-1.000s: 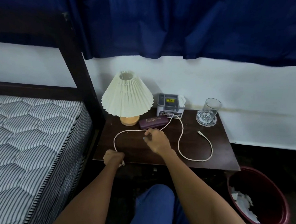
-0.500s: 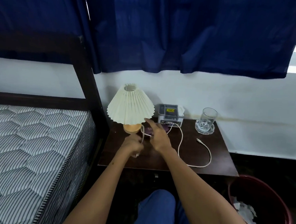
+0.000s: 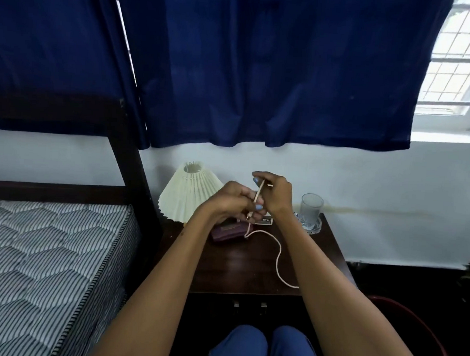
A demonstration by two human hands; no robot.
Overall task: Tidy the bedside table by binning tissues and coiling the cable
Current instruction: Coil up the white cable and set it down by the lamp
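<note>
A thin white cable (image 3: 278,256) trails across the dark wooden bedside table (image 3: 239,271) and disappears behind my right forearm. Both hands are raised above the table's back. My left hand (image 3: 231,202) is closed around a gathered part of the cable. My right hand (image 3: 275,192) pinches a taut stretch of the cable that runs up from the left hand. A dark red bin (image 3: 422,343) stands on the floor at the lower right, mostly cut off; its contents are hidden.
A cream pleated lamp (image 3: 187,195) stands at the table's back left. A purple case (image 3: 229,232) lies below my hands. A drinking glass (image 3: 311,210) on a coaster sits at the back right. A striped mattress (image 3: 44,262) and dark bed frame are on the left.
Both hands rose from the table's front to above its back, drawing the cable up with them. Less cable lies on the table. The camera tilted upward.
</note>
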